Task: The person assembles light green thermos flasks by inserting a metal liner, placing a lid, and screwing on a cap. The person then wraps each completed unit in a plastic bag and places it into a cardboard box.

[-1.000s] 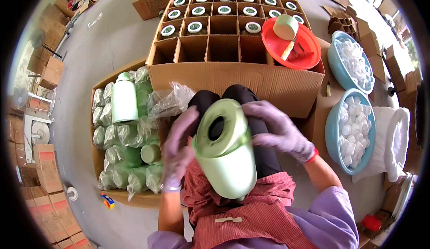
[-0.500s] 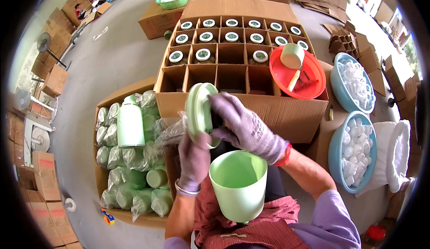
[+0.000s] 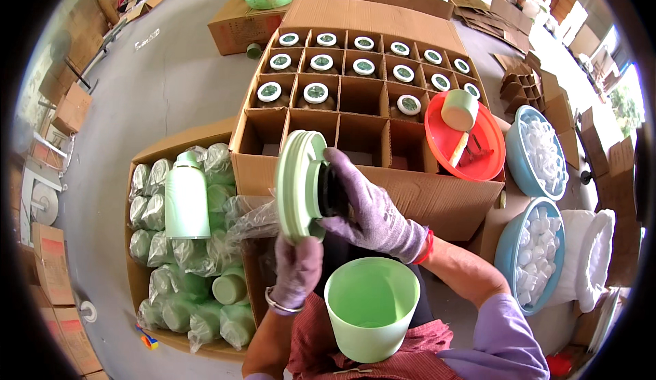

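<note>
My left hand [image 3: 297, 272], in a purple-grey knit glove, grips the lower rim of a pale green ridged round lid [image 3: 295, 187], which stands on edge in front of me. On the lid's right side is a black round part [image 3: 333, 190], and the fingers of my gloved right hand [image 3: 383, 219] are closed around it. A pale green open-topped tub [image 3: 372, 325] rests on my lap below, its mouth facing up. Left of the hands, a pale green bottle-shaped shell [image 3: 186, 202] stands on bagged pieces in a carton [image 3: 137, 277].
Ahead stands a divided carton [image 3: 369, 188] holding several white-rimmed, green-centred jars. On its right corner sits a red basin [image 3: 471, 165] with a green cup [image 3: 459, 111] and a brush-like tool. Blue basins [image 3: 502, 270] of white parts and a white sack [image 3: 581, 264] are at right.
My right hand has come lower on the lid's side, and the black part now shows clearly. My left hand stays at the lid's lower rim. The whole view has shifted slightly.
</note>
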Available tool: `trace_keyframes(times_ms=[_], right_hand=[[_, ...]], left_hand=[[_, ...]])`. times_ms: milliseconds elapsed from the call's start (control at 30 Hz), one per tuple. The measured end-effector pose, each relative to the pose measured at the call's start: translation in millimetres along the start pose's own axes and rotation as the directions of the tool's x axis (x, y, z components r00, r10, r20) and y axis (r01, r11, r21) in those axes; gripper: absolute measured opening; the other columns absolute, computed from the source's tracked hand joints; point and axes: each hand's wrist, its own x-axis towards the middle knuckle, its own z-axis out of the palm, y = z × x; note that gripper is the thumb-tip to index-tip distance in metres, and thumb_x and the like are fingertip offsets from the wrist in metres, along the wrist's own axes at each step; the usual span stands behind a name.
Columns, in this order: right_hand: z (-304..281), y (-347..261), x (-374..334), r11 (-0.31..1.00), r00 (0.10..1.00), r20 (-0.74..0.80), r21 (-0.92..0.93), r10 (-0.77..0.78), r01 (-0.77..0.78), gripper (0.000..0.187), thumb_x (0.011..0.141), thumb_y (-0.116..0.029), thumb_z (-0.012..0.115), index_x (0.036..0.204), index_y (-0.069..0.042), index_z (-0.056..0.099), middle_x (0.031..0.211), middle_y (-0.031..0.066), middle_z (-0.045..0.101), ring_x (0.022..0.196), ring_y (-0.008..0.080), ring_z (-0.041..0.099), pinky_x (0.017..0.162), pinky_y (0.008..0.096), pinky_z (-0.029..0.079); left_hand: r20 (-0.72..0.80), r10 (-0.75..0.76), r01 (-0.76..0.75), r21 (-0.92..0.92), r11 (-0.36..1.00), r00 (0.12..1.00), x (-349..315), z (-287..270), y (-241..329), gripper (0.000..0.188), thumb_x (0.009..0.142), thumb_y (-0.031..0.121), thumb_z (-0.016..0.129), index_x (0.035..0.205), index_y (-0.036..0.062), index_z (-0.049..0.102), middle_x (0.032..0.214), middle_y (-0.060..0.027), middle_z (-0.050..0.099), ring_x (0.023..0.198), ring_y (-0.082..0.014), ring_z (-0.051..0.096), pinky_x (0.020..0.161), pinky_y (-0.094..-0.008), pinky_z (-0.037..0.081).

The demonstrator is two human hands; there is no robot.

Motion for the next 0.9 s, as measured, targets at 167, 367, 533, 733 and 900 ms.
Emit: trace_keyframes(times_ms=[167, 367, 533, 733, 900], right_hand=[[-1, 8, -17, 0.705, 0.833, 0.379, 0.451, 0.404, -0.547, 0.053, 0.098, -0.024, 0.057, 0.141, -0.001, 0.039, 0.072, 0.008, 0.061, 0.054, 0.019, 0.062, 0.054, 0.0323, 0.052], [-63, 25, 59, 0.589, 0.652, 0.501, 0.304, 0.569, -0.748, 0.039, 0.099, -0.038, 0.052, 0.101, -0.003, 0.069, 0.06, 0.0022, 0.056, 0.047, 0.0117, 0.056, 0.047, 0.0254, 0.048], [-12, 196, 135, 0.865, 0.947, 0.16, -0.471, 0.278, -0.174, 0.039, 0.087, -0.034, 0.065, 0.12, -0.014, 0.067, 0.109, 0.0225, 0.066, 0.103, 0.0396, 0.065, 0.091, 0.0477, 0.052], [36, 258, 156, 0.726, 0.773, 0.405, -0.681, 0.489, -0.102, 0.06, 0.082, -0.039, 0.07, 0.138, -0.022, 0.055, 0.119, 0.0278, 0.058, 0.108, 0.0444, 0.062, 0.094, 0.0507, 0.051], [-16, 182, 172, 0.785, 0.964, 0.137, -0.611, 0.229, -0.1, 0.06, 0.073, -0.028, 0.079, 0.123, -0.003, 0.056, 0.114, 0.0267, 0.057, 0.108, 0.0418, 0.059, 0.094, 0.0447, 0.051]], left_hand=[[0.436, 0.555, -0.701, 0.525, 0.482, 0.708, 44, 8, 19, 0.07, 0.089, 0.046, 0.07, 0.144, 0.0111, 0.046, 0.151, -0.026, 0.034, 0.136, -0.0463, 0.037, 0.11, -0.0498, 0.035], [-0.064, 0.013, -0.02, -0.102, 0.995, 0.998, 71, -7, -24, 0.056, 0.102, 0.04, 0.047, 0.142, 0.0019, 0.039, 0.128, -0.0144, 0.055, 0.109, -0.0281, 0.063, 0.079, -0.0404, 0.058], [-0.014, -0.214, 0.214, -0.005, 0.977, 0.977, 123, 23, -17, 0.056, 0.103, 0.044, 0.045, 0.137, -0.0003, 0.04, 0.127, -0.0171, 0.051, 0.086, -0.0273, 0.07, 0.059, -0.0369, 0.064], [-0.023, -0.091, 0.093, 0.091, 0.991, 0.996, 108, 26, -20, 0.051, 0.102, 0.023, 0.054, 0.139, -0.0085, 0.037, 0.112, -0.0131, 0.052, 0.097, -0.0204, 0.065, 0.074, -0.0351, 0.064], [-0.14, 0.06, -0.01, 0.333, 0.943, 0.988, 104, 10, -31, 0.057, 0.1, 0.025, 0.061, 0.143, -0.0038, 0.038, 0.122, -0.0113, 0.054, 0.109, -0.0195, 0.061, 0.086, -0.0328, 0.057]])
